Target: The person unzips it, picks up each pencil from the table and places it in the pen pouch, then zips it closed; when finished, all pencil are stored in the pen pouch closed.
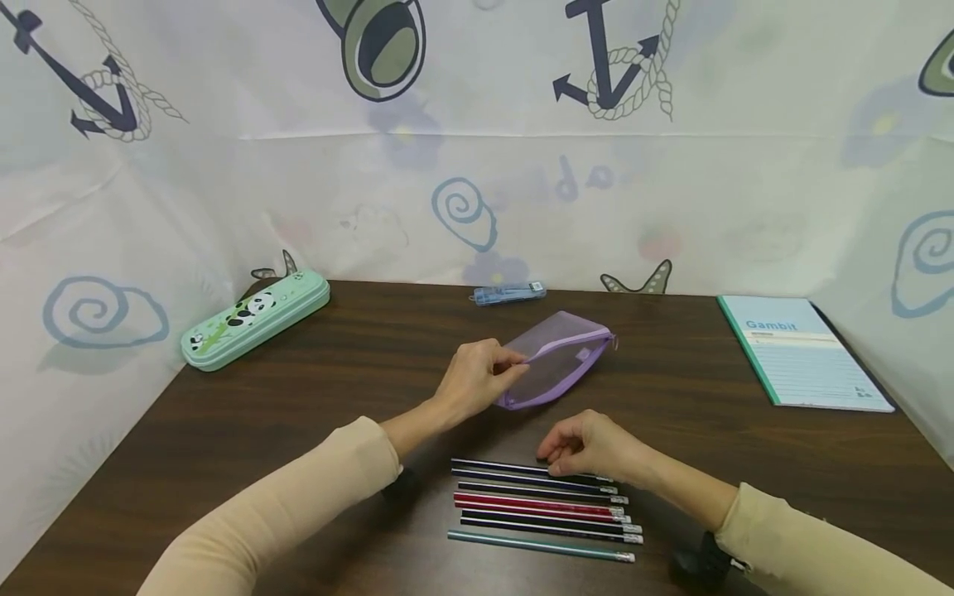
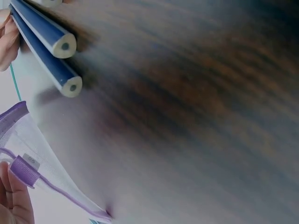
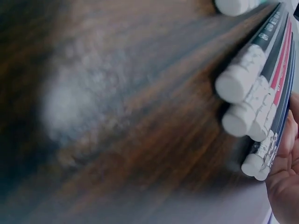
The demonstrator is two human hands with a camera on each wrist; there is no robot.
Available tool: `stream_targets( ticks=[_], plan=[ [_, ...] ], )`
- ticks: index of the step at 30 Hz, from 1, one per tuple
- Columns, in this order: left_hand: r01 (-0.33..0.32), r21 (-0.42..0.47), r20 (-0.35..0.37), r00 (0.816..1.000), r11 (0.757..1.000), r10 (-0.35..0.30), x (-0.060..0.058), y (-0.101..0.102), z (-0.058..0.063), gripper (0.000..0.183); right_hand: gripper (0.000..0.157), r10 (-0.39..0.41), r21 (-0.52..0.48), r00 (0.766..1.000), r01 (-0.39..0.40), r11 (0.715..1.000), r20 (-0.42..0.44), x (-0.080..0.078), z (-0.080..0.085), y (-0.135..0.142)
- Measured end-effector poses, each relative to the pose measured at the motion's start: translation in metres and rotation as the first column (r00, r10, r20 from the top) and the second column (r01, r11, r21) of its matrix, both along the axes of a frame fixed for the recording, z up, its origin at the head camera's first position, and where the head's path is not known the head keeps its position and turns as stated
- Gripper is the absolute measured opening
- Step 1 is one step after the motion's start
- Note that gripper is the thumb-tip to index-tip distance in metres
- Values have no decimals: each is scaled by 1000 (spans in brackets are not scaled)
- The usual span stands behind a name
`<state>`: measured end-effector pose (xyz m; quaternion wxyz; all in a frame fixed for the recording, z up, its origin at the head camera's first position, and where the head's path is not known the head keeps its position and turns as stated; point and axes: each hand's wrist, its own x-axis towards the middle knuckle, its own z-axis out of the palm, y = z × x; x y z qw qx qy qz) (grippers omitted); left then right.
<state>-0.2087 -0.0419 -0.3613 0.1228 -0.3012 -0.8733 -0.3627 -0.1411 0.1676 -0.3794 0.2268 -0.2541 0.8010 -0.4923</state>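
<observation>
My left hand [image 1: 477, 377] pinches the rim of a purple mesh zip pouch [image 1: 547, 335], whose mouth gapes toward me. In the left wrist view, the pouch's purple tab [image 2: 24, 171] lies beside the fingers. Several pencils form a row on the table in front of me: dark blue pencils [image 1: 499, 466] farthest off, then black and red pencils [image 1: 532, 501], and a teal pencil [image 1: 537, 544] nearest. Over the far side of the row is my right hand [image 1: 596, 447], fingers loosely bent, thumb overlapping the farthest dark pencil. White erasers [image 3: 238, 86] cap the pencils' right ends.
A mint panda pencil case [image 1: 257, 321] lies at the back left. A blue translucent utility knife [image 1: 509, 293] is at the table's back edge. At the right lies a light blue notebook [image 1: 808, 352]. A printed cloth [image 1: 335, 182] hangs behind the brown table [image 1: 335, 356].
</observation>
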Motion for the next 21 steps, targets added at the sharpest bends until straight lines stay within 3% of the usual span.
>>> stream_targets(
  ticks=[8,14,21],
  plan=[
    [1,7,0,1000,1000,-1,-2,-4,0,12,8,39,93,991,-28,995,-126,0,4,-2],
    [1,8,0,1000,1000,-1,-3,-7,2,12,10,109,162,961,-69,984,-253,0,10,-4],
    [-4,11,-12,1000,1000,4,-4,-10,3,12,14,139,186,955,-91,978,-261,-1,12,-7]
  ],
)
